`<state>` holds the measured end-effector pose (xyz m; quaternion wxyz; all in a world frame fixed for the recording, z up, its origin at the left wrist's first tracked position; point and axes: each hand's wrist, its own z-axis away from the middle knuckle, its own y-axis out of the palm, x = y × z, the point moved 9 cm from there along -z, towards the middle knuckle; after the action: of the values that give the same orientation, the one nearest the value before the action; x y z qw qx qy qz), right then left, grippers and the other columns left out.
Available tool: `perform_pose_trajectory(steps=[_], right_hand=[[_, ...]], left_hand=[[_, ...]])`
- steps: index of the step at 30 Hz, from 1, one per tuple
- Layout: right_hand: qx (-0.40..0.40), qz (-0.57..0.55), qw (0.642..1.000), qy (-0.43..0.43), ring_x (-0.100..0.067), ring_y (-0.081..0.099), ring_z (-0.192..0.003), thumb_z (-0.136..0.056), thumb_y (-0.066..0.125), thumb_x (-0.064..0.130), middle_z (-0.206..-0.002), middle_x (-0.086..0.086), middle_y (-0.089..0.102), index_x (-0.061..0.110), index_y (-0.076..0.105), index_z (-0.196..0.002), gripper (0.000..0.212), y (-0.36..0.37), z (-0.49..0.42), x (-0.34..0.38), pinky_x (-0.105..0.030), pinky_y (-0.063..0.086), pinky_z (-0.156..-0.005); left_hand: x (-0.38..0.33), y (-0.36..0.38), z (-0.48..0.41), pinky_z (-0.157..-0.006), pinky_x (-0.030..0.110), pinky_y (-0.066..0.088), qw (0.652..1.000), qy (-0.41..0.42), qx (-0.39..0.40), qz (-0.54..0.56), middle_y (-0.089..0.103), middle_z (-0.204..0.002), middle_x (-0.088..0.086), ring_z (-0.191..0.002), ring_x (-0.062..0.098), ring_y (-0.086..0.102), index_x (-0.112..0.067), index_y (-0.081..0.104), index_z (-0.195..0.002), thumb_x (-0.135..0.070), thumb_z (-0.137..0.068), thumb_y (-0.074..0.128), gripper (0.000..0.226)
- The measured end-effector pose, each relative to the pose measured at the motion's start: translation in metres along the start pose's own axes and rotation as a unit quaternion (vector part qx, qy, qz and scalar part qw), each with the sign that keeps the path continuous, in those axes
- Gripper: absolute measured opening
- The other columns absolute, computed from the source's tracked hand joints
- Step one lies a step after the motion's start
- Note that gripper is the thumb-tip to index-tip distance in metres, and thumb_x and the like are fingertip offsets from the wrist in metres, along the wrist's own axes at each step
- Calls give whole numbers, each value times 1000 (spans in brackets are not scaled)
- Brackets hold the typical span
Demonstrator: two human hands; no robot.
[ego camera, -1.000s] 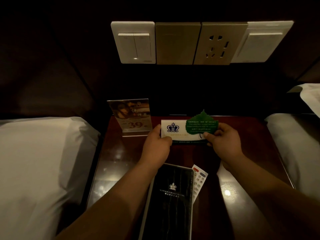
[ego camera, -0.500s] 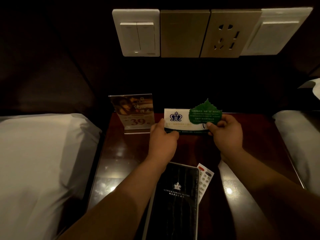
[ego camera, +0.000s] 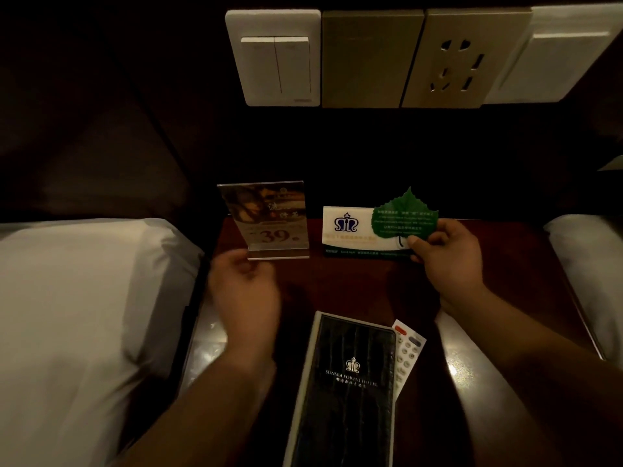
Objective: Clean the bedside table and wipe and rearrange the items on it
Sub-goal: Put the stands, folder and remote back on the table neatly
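Left hand (ego camera: 244, 291) released white card (ego camera: 350, 227), now open; right hand (ego camera: 445, 254) pinches leaf card (ego camera: 404, 215).

Green leaf card (ego camera: 404, 219); white crest card (ego camera: 347, 229); black croc-pattern folder (ego camera: 347, 399).

A: Left hand (ego camera: 244, 291) status?
B: Free, motion-blurred, fingers loosely curled, nothing gripped. Forearm in from lower left.
A: Right hand (ego camera: 445, 254)?
B: Extended further forward, thumb on top, fingers curled under, pinching a green leaf card (ego camera: 404, 215). Bare forearm in from lower right. Hands well apart.
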<state>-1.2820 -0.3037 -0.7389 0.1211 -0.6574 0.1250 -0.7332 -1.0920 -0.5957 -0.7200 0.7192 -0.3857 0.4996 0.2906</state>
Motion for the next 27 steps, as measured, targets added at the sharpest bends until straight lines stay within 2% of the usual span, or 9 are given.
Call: perform_pose_trajectory(steps=[2,4,7,9,12,15,19,23,27], right_hand=[[2,0,1000,-3,-17,67,-77,-87,70,10,-88,-13,65,8,62,-112,26,1,0,1,-36,59,-76],[2,-2,1000,-8,-18,67,-79,-87,70,9,-88,-11,66,7,61,-114,28,3,0,2,-36,59,-75],[2,-4,1000,-17,-17,68,-80,-88,69,9,-86,-8,67,8,61,-113,27,6,3,3,-34,58,-74],[-1,-9,1000,-15,-16,68,-78,-88,69,9,-84,-6,67,9,61,-112,26,8,4,2,-34,58,-74],[-5,-12,1000,-18,-15,68,-79,-89,68,9,-87,-9,67,8,60,-114,27,9,3,2,-32,58,-74],[-5,-12,1000,-20,-17,68,-80,-89,68,8,-88,-10,67,8,60,-114,27,9,3,3,-30,58,-73],[-6,-19,1000,-20,-14,67,-80,-89,68,7,-87,-7,67,9,60,-115,27,9,6,4,-26,56,-71],[-5,-11,999,-31,-17,67,-78,-89,67,7,-87,-10,67,6,60,-116,28,10,6,7,-26,56,-71],[3,-6,999,-33,-22,68,-84,-90,67,8,-92,-14,68,5,59,-117,28,10,5,10,-31,57,-75]], left_hand=[[-3,-23,-30,-90,30,44,998,18,-46,-27,59,-131,6,-109,15,57,-19,51,-135,-18,-93,62,43],[-9,-16,-54,-97,31,45,999,46,21,-13,56,-133,0,-114,12,55,-18,46,-143,-19,-97,59,48],[-6,-1,-72,-85,30,52,990,62,125,-12,66,-121,-4,-113,14,62,-27,60,-127,-20,-99,56,29],[-4,0,-80,-74,28,50,987,72,145,-22,68,-119,-1,-112,17,63,-33,65,-113,-21,-99,56,20],[-7,1,-86,-69,27,50,983,83,160,-20,69,-110,-6,-108,16,64,-40,66,-98,-20,-98,58,22],[-9,4,-87,-67,27,50,980,94,172,-33,68,-106,-10,-104,12,64,-40,66,-95,-19,-99,56,23],[-10,5,-84,-63,22,49,982,93,160,-33,66,-94,-24,-89,-5,62,-44,64,-89,-23,-100,55,25],[-10,7,-83,-64,24,51,982,100,158,-34,67,-93,-22,-83,-6,63,-44,64,-88,-24,-101,53,26],[-8,5,-83,-58,17,50,982,100,157,-33,68,-92,-24,-82,-11,63,-46,65,-88,-26,-101,54,26]])
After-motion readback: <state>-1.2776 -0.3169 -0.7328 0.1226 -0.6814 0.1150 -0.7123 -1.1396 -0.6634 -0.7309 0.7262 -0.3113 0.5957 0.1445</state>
